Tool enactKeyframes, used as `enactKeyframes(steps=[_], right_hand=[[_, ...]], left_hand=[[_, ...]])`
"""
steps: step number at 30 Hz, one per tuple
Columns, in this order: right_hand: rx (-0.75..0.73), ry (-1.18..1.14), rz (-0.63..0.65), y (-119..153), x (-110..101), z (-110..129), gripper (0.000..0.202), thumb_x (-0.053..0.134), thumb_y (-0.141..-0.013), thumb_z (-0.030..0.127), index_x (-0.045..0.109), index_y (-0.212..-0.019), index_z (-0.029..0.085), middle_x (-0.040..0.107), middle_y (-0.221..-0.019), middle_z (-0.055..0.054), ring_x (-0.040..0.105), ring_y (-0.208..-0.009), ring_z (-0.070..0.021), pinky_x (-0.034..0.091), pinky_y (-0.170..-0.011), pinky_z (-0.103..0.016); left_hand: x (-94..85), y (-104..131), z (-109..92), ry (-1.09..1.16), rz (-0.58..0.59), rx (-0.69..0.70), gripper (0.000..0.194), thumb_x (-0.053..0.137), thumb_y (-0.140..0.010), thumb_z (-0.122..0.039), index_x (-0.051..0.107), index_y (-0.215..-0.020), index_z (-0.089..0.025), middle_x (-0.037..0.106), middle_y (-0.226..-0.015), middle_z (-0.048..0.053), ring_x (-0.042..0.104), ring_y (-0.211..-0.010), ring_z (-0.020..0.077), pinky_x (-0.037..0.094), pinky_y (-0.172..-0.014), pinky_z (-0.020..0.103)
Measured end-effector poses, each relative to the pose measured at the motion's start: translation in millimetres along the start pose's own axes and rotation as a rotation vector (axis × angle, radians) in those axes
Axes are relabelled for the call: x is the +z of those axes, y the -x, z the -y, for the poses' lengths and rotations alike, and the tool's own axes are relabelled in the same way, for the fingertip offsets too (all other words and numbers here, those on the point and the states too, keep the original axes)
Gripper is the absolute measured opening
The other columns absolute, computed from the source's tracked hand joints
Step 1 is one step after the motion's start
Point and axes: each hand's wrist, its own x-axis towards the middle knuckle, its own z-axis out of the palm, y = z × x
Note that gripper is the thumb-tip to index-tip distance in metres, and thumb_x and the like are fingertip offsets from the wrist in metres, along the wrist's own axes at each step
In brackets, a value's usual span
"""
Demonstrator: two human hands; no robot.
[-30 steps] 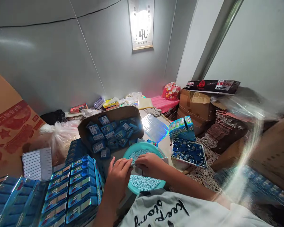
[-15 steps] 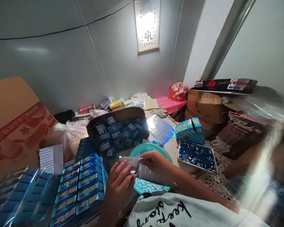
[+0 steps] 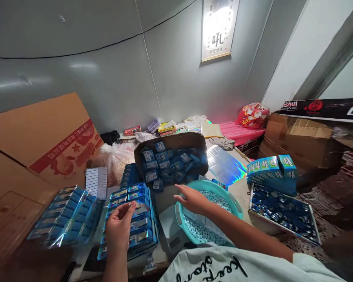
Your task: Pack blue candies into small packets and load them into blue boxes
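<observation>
My left hand [image 3: 120,223] is closed in a pinch over rows of blue packs [image 3: 139,235], a small silvery strip showing at its fingertips. My right hand [image 3: 192,199] hovers over the left rim of a turquoise basin [image 3: 238,209], its fingers apart and nothing seen in them. Pale blue pellets [image 3: 204,231] fill the basin, and a clear sheet lies across them. Behind the basin, a dark open box [image 3: 206,162] holds several blue packs [image 3: 164,164].
Wrapped blue packs [image 3: 67,215] and a large cardboard box [image 3: 41,156] stand at left. A light-coloured device [image 3: 172,231] sits beside the basin. To the right are a tray of blue caps [image 3: 282,209], blue cartons [image 3: 266,172] and a shiny sheet [image 3: 225,164].
The view has turned left. My hands have parted: the left moved over the blue packs, while the right let go of the clear sheet and opened.
</observation>
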Motion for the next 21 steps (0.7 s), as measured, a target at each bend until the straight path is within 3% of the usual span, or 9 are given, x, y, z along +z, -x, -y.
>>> enactKeyframes(steps=[2,4,7,10,15,21], right_hand=[[-0.119,-0.233,0.108,-20.0,13.5,33.6,0.059,0.06,-0.091,0.049,0.052,-0.142,0.021,0.064,-0.127,-0.011,0.062,-0.109,-0.0254,0.048,-0.09,-0.035],[-0.129,-0.569,0.191,-39.7,34.1,60.3,0.064,0.073,-0.081,0.046,0.055,-0.137,0.021,0.07,-0.11,-0.007,0.066,-0.089,-0.0203,0.051,-0.075,-0.03],[-0.045,-0.941,0.139,-66.3,66.6,81.5,0.037,0.075,-0.073,0.037,0.068,-0.102,0.015,0.067,-0.077,-0.001,0.063,-0.069,-0.0154,0.05,-0.066,-0.027],[-0.007,-1.038,0.116,-85.3,84.6,83.9,0.021,0.069,-0.072,0.031,0.064,-0.085,0.015,0.063,-0.065,0.002,0.062,-0.061,-0.0144,0.051,-0.064,-0.028],[0.062,-1.142,0.189,-95.5,92.7,70.8,0.036,0.067,-0.063,0.026,0.058,-0.097,0.017,0.061,-0.056,0.006,0.059,-0.051,-0.0149,0.052,-0.055,-0.029],[0.116,-1.181,0.159,-93.3,112.5,55.1,0.045,0.071,-0.061,0.032,0.051,-0.099,0.02,0.061,-0.054,0.007,0.058,-0.049,-0.0144,0.051,-0.053,-0.028]], left_hand=[[1.3,-10.7,3.7,-0.003,0.003,0.004,0.046,0.088,-0.056,-0.044,0.07,-0.087,-0.016,0.075,-0.085,0.005,0.071,-0.084,0.0204,0.055,-0.088,0.037],[5.1,-19.9,7.3,-0.006,0.022,0.01,0.046,0.086,-0.057,-0.046,0.069,-0.087,-0.016,0.074,-0.086,0.006,0.071,-0.083,0.0209,0.055,-0.087,0.038],[8.7,-32.3,11.6,-0.025,0.049,0.03,0.047,0.083,-0.06,-0.05,0.068,-0.087,-0.015,0.074,-0.086,0.007,0.071,-0.083,0.0221,0.056,-0.085,0.038],[5.1,-42.7,15.2,-0.105,0.059,0.057,0.048,0.079,-0.062,-0.054,0.068,-0.087,-0.014,0.074,-0.084,0.007,0.071,-0.08,0.0236,0.056,-0.08,0.039],[-4.8,-49.9,21.2,-0.335,0.075,0.139,0.04,0.077,-0.065,-0.054,0.06,-0.076,-0.019,0.074,-0.08,0.005,0.07,-0.082,0.0253,0.052,-0.083,0.039],[-3.3,-49.0,27.3,-0.591,0.088,0.289,0.03,0.068,-0.074,-0.048,0.052,-0.08,-0.024,0.071,-0.082,0.003,0.067,-0.082,0.0252,0.05,-0.083,0.04]])
